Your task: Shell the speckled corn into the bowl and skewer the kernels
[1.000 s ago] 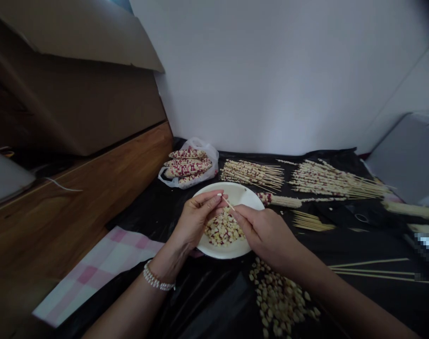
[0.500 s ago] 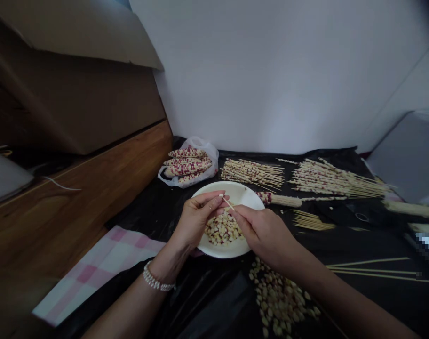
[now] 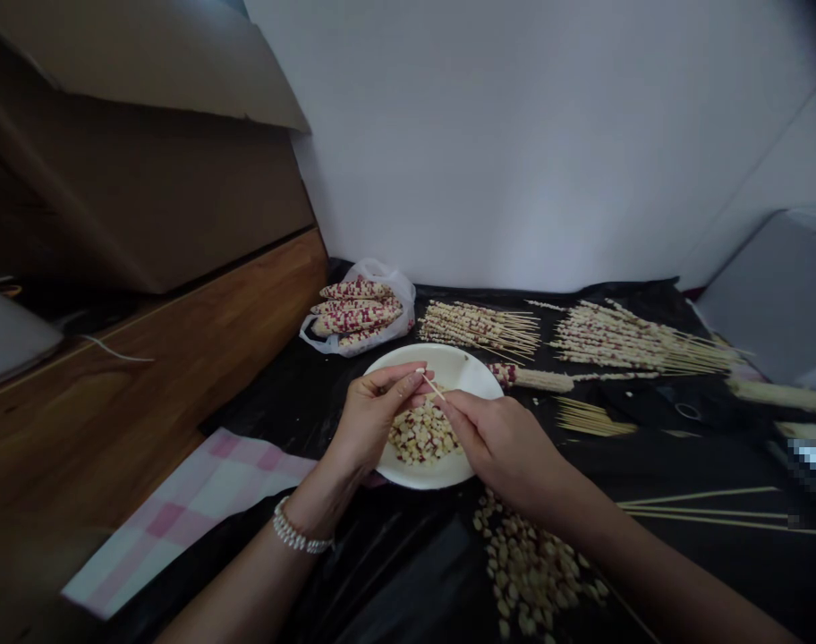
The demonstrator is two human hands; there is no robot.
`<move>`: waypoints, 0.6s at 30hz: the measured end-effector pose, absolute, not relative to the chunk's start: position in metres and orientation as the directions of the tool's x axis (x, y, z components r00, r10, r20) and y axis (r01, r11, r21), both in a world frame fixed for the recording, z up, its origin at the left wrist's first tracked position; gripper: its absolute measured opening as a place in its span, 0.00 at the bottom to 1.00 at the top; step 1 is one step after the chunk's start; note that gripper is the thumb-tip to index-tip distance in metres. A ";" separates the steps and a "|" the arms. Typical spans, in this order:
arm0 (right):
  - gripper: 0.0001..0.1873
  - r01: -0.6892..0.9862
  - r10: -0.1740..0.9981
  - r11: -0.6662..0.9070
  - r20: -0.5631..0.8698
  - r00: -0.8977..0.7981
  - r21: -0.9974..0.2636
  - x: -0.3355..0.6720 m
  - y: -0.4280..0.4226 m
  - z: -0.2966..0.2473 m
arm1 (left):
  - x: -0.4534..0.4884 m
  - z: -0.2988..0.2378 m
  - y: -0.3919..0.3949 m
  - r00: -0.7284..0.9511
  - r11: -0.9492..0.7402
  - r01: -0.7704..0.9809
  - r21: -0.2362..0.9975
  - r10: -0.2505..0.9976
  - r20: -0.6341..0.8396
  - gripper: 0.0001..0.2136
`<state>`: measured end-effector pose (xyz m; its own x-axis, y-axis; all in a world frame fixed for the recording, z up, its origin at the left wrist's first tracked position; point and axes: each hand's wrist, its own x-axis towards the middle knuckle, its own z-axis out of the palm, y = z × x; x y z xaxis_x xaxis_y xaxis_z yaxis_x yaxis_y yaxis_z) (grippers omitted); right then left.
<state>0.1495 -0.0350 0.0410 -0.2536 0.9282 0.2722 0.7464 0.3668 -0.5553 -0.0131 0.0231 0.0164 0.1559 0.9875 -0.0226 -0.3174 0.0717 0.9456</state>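
Over a white bowl (image 3: pixel 479 376) of loose corn kernels (image 3: pixel 425 434), my two hands meet around a thin skewer. My left hand (image 3: pixel 378 407) pinches a pale corn kernel (image 3: pixel 420 371) between thumb and forefinger. My right hand (image 3: pixel 502 438) grips the wooden skewer (image 3: pixel 435 386), whose upper end is at the kernel; whether it has pierced the kernel I cannot tell. The fingers of the right hand hide part of the skewer.
Behind the bowl are a plastic bag of corn cobs (image 3: pixel 358 313) and two heaps of kernel-threaded skewers (image 3: pixel 475 326). A partly stripped cob (image 3: pixel 535 380), bare skewers (image 3: pixel 592 418) and a kernel pile (image 3: pixel 535 572) lie on black plastic sheeting (image 3: pixel 395 563). A cardboard box (image 3: pixel 146 179) stands left.
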 end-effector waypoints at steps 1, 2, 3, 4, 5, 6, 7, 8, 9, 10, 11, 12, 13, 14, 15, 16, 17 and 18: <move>0.17 0.746 0.929 0.365 0.273 -0.251 -0.557 0.150 -0.035 0.041 | -0.013 0.016 0.023 0.158 0.072 -0.317 0.946 0.987 -0.023 0.10; 0.17 0.744 0.929 0.365 0.276 -0.248 -0.559 0.150 -0.035 0.040 | -0.013 0.017 0.023 0.160 0.072 -0.315 0.946 0.987 -0.022 0.09; 0.17 0.742 0.928 0.367 0.281 -0.246 -0.561 0.150 -0.034 0.039 | -0.013 0.017 0.023 0.162 0.073 -0.314 0.947 0.987 -0.022 0.09; 0.17 0.739 0.926 0.371 0.289 -0.245 -0.562 0.150 -0.034 0.039 | -0.013 0.017 0.023 0.162 0.073 -0.313 0.947 0.987 -0.023 0.09; 0.17 0.737 0.923 0.375 0.296 -0.244 -0.562 0.150 -0.034 0.038 | -0.012 0.016 0.023 0.159 0.072 -0.312 0.947 0.987 -0.023 0.09; 0.17 0.737 0.922 0.378 0.301 -0.244 -0.560 0.150 -0.034 0.038 | -0.012 0.016 0.023 0.157 0.070 -0.308 0.949 0.987 -0.021 0.10; 0.17 0.741 0.923 0.376 0.299 -0.243 -0.557 0.149 -0.034 0.038 | -0.012 0.016 0.023 0.153 0.065 -0.300 0.952 0.988 -0.019 0.10; 0.17 0.747 0.925 0.370 0.292 -0.243 -0.552 0.149 -0.034 0.038 | -0.012 0.016 0.023 0.147 0.055 -0.288 0.956 0.989 -0.013 0.10; 0.17 0.757 0.929 0.362 0.280 -0.242 -0.544 0.149 -0.034 0.038 | -0.012 0.015 0.023 0.138 0.040 -0.270 0.962 0.990 -0.002 0.11; 0.17 0.769 0.933 0.351 0.265 -0.242 -0.535 0.149 -0.034 0.038 | -0.012 0.015 0.022 0.129 0.018 -0.247 0.969 0.991 0.015 0.11; 0.17 0.781 0.938 0.340 0.250 -0.240 -0.525 0.149 -0.034 0.038 | -0.012 0.016 0.022 0.119 -0.010 -0.219 0.976 0.992 0.037 0.11; 0.17 0.791 0.942 0.329 0.236 -0.239 -0.516 0.149 -0.034 0.039 | -0.012 0.016 0.021 0.106 -0.044 -0.187 0.981 0.992 0.064 0.11; 0.17 0.798 0.945 0.322 0.225 -0.237 -0.510 0.149 -0.034 0.038 | -0.011 0.017 0.020 0.092 -0.080 -0.151 0.985 0.991 0.094 0.11; 0.17 0.800 0.947 0.318 0.218 -0.237 -0.509 0.148 -0.034 0.038 | -0.011 0.017 0.019 0.079 -0.111 -0.117 0.987 0.990 0.121 0.10; 0.17 0.798 0.947 0.316 0.217 -0.236 -0.513 0.148 -0.034 0.037 | -0.011 0.018 0.018 0.069 -0.132 -0.089 0.987 0.988 0.138 0.10; 0.17 0.792 0.947 0.318 0.218 -0.237 -0.522 0.148 -0.033 0.036 | -0.010 0.018 0.017 0.064 -0.141 -0.071 0.987 0.987 0.146 0.10; 0.18 0.783 0.946 0.322 0.222 -0.238 -0.532 0.148 -0.033 0.035 | -0.010 0.018 0.017 0.062 -0.142 -0.064 0.988 0.987 0.146 0.09; 0.18 0.773 0.945 0.325 0.225 -0.239 -0.544 0.148 -0.033 0.035 | -0.010 0.019 0.016 0.066 -0.138 -0.067 0.988 0.988 0.142 0.09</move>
<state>0.1478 -0.0327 0.0346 -0.2391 0.9447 0.2246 0.7732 0.3252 -0.5445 -0.0096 0.0159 0.0187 0.0657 0.9877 0.1420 -0.0670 -0.1376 0.9882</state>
